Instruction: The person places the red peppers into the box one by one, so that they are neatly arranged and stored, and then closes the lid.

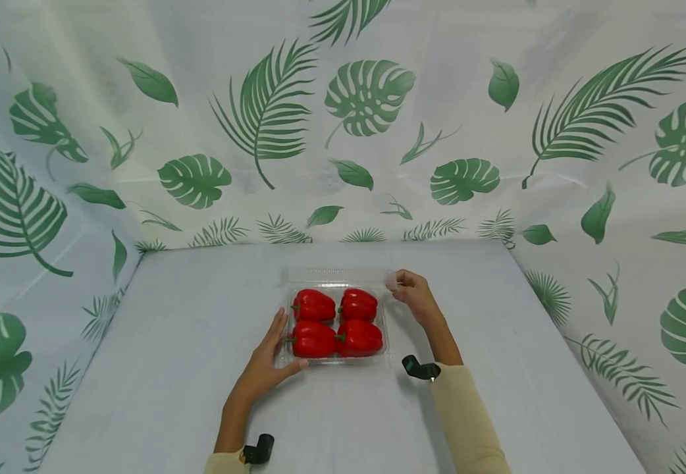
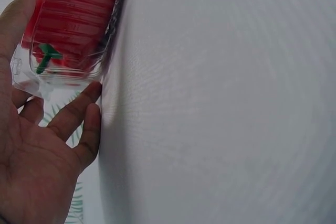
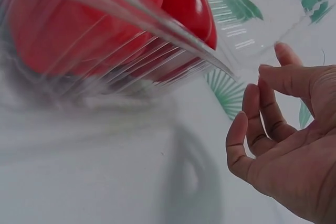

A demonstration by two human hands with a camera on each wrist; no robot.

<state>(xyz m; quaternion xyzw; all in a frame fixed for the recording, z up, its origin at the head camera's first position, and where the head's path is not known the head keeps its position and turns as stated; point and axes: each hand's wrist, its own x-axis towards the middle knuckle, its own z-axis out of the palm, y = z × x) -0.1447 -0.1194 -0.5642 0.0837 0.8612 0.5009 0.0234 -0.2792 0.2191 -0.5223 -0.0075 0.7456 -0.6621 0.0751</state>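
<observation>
Several red bell peppers (image 1: 315,340) with green stems lie in a clear plastic clamshell container (image 1: 386,322). Its transparent lid (image 1: 343,276) is raised along the far side. My left hand (image 1: 266,362) rests against the near left corner, with the thumb at the front edge and straight fingers along the left side. In the left wrist view, that hand (image 2: 47,150) spans the container's ribbed wall. At the far right, my right hand (image 1: 415,295) pinches the corner of the lid between thumb and fingertips. The right wrist view shows this hand (image 3: 294,129) beside the container, its lower fingers loosely bent.
The container stands on a white-covered table (image 1: 189,316). A white curtain (image 1: 438,118) with green leaf prints surrounds the table at the back and sides. Each wrist wears a small black camera, one (image 1: 259,449) on the left and another (image 1: 420,367) on the right.
</observation>
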